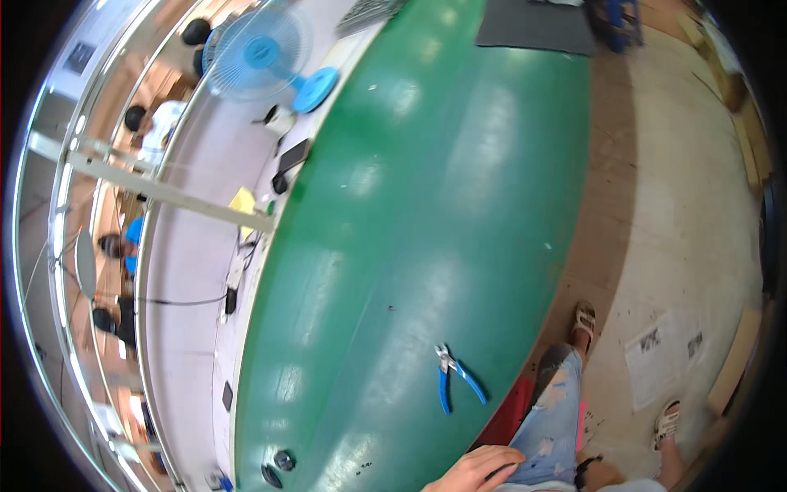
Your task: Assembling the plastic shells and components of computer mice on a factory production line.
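At the lower edge my left hand (477,471) hangs by the near edge of a green-topped table (410,246), beside my jeans. Its fingers are curled together, and a thin dark line or object shows along them, too small to name. On the table a little beyond this hand lies a pair of blue-handled cutting pliers (443,361), handles spread, untouched. Farther right, low by my leg, is what looks like my right hand (604,474) next to a dark band; its fingers do not show clearly.
Two small black parts (284,460) lie at the table's lower left. Along its left side runs a pale ledge with a blue fan (261,53), a mug (279,120), a phone (293,155) and cables. A grey mat (534,29) covers the far end. Several people sit beyond the ledge.
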`<action>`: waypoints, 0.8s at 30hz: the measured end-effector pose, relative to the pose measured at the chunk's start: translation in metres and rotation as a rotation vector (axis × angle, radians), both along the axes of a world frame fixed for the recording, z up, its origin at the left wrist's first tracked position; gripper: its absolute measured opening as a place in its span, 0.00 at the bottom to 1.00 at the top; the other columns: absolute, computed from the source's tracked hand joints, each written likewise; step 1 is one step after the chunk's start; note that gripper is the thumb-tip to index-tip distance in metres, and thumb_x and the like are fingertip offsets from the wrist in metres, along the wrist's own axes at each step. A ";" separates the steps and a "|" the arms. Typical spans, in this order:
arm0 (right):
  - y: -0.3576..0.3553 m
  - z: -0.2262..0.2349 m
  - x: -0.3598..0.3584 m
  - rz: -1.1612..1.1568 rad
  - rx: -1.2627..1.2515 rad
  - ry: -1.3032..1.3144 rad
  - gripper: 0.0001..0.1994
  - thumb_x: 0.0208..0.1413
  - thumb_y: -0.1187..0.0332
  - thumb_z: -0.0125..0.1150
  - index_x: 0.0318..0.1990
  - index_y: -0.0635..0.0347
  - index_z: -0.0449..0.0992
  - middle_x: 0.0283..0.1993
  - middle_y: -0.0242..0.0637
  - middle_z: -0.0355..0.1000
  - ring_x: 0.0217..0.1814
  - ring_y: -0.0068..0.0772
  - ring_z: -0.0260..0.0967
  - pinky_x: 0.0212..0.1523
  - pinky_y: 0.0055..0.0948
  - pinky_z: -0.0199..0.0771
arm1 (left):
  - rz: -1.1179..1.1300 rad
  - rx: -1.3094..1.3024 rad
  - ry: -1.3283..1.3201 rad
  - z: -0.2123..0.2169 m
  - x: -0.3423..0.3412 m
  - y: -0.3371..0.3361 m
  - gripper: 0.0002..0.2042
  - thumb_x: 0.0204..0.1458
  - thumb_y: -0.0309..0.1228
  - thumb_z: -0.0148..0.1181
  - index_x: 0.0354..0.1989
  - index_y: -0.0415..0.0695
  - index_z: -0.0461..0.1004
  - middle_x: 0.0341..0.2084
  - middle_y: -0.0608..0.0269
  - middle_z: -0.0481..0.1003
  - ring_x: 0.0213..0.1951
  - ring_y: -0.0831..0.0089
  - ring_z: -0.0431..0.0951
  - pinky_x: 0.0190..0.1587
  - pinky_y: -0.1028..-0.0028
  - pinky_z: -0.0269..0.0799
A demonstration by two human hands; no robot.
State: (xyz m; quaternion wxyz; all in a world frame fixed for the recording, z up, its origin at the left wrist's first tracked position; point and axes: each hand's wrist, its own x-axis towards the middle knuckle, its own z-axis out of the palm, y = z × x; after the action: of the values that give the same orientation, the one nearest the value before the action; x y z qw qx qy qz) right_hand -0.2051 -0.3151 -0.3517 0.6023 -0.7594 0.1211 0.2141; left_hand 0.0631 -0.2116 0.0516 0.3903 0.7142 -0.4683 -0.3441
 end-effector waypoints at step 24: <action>-0.441 0.173 0.048 0.265 -0.256 0.176 0.19 0.52 0.57 0.55 0.45 0.60 0.77 0.47 0.52 0.73 0.48 0.52 0.72 0.48 0.43 0.71 | 0.522 0.361 -0.627 -0.027 0.184 -0.281 0.31 0.56 0.42 0.52 0.66 0.42 0.53 0.67 0.41 0.44 0.67 0.36 0.43 0.65 0.47 0.44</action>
State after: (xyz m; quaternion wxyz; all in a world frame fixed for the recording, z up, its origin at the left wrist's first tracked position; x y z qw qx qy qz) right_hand -0.1576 -0.7557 -0.1791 0.4545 -0.8174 0.0986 0.3400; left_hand 0.2468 -0.4923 0.0250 0.1725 0.9349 -0.3005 -0.0773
